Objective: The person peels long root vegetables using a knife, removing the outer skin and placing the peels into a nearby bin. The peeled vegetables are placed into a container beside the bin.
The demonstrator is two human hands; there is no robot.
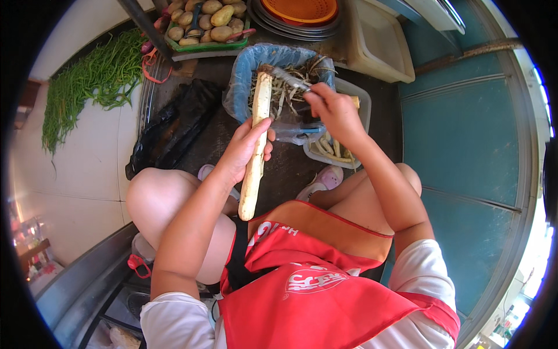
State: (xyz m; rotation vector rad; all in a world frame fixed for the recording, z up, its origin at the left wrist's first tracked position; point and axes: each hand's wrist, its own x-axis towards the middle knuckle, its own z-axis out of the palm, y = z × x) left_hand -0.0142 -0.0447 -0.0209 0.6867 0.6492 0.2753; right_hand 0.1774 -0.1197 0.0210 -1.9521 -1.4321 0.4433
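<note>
My left hand [249, 146] is closed around a long, pale peeled root vegetable [261, 100], whose brown, unpeeled end points away from me. That end is over a bin lined with a blue plastic bag [242, 87]. In my right hand [333, 107] is a metal peeler or knife, blurred [290, 79], with its far end at the brown tip of the root. Inside the bin lie peel strips [283, 98]. A translucent tub [365, 113] with pale vegetable pieces [327, 146] stands partly beneath the bin's right side.
Potatoes [222, 32] fill a green basket [209, 48] at the top. Long green beans [93, 72] lie to the left, near a black plastic bag [174, 126]. Behind the bin are stacked metal trays [292, 32], an orange colander [301, 9] and an off-white tub [379, 48].
</note>
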